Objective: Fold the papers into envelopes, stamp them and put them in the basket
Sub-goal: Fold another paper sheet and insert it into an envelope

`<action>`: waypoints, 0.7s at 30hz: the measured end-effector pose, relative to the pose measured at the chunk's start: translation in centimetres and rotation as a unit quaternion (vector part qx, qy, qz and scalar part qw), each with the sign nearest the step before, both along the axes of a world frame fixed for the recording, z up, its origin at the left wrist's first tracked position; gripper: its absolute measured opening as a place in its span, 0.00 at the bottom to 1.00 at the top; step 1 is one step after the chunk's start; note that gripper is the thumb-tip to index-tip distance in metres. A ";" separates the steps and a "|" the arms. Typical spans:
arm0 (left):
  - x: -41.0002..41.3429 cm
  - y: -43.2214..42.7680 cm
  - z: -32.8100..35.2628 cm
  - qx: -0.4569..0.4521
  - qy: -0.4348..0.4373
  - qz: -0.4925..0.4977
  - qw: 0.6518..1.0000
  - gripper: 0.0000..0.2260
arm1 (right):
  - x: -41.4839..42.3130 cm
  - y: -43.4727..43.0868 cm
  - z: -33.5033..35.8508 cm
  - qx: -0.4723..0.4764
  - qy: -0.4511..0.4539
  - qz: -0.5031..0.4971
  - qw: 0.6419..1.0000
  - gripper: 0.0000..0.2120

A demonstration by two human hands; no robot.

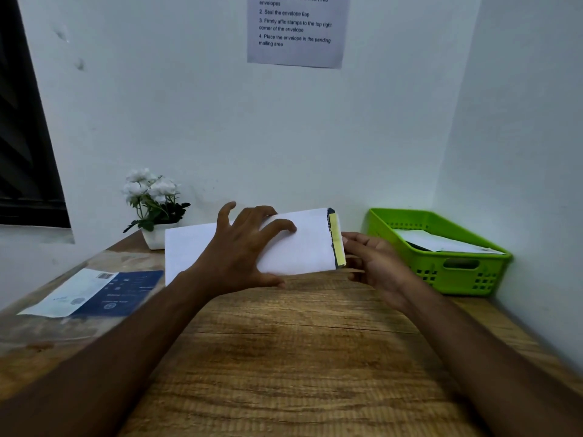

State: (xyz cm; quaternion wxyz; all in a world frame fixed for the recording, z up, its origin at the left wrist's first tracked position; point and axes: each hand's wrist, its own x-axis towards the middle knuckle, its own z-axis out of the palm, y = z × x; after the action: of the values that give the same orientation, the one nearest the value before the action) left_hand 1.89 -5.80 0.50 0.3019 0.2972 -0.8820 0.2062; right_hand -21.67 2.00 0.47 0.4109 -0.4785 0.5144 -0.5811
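Wooden worktop set in a white-walled corner, seen from above and behind the hands. A white paper envelope, oblong and smooth, is held near the middle of the far edge, its right end raised. That end carries a narrow yellow strip beside a dark, ragged border.

The left hand lies on the envelope's upper face, its fingers spread and slightly bent, the thumb along the near edge, so that the envelope is gripped. The right hand meets the strip end with its palm turned inward. Its fingers touch the strip, but the envelope hides part of them, so it cannot be told whether they pinch it.

A flat white sheet lies behind the left hand and is partly covered by it. At the far right corner stands a green plastic basket, rectangular with perforated walls and a handle slot, and it holds white paper. Near the far left are a white pot of white flowers and, nearer the left edge, a blue-and-white leaflet lying flat. The worktop shows coarse brown grain. A printed notice hangs on the wall above.
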 end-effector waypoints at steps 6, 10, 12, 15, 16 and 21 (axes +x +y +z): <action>0.0 0.0 0.0 -0.022 -0.004 0.010 1.000 0.37 | -0.3 0.0 -0.2 -0.008 -0.010 0.035 0.999 0.07; 0.0 -0.1 0.0 -0.028 -0.012 0.011 0.999 0.36 | 0.0 0.0 -0.3 -0.009 0.005 0.045 0.999 0.12; -0.1 -0.1 0.0 -0.030 -0.017 0.010 0.999 0.36 | 0.0 0.0 -0.5 -0.011 0.012 0.042 0.999 0.07; -0.1 -0.2 0.0 -0.033 -0.020 0.007 0.999 0.37 | 0.0 0.0 -0.6 -0.016 0.015 0.037 0.999 0.04; -0.1 -0.2 0.0 -0.034 -0.021 0.005 0.999 0.37 | 0.0 0.0 -0.6 -0.016 0.017 0.039 0.999 0.04; -0.3 -0.1 0.1 -0.056 -0.040 -0.015 0.997 0.36 | 0.4 0.1 -0.8 -0.033 0.036 0.057 0.997 0.02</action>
State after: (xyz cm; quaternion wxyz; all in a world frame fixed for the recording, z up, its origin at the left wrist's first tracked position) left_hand 1.58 -5.87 0.63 0.2854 0.2579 -0.8848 0.2629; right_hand -21.28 2.13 -0.31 0.4083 -0.5411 0.4814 -0.5556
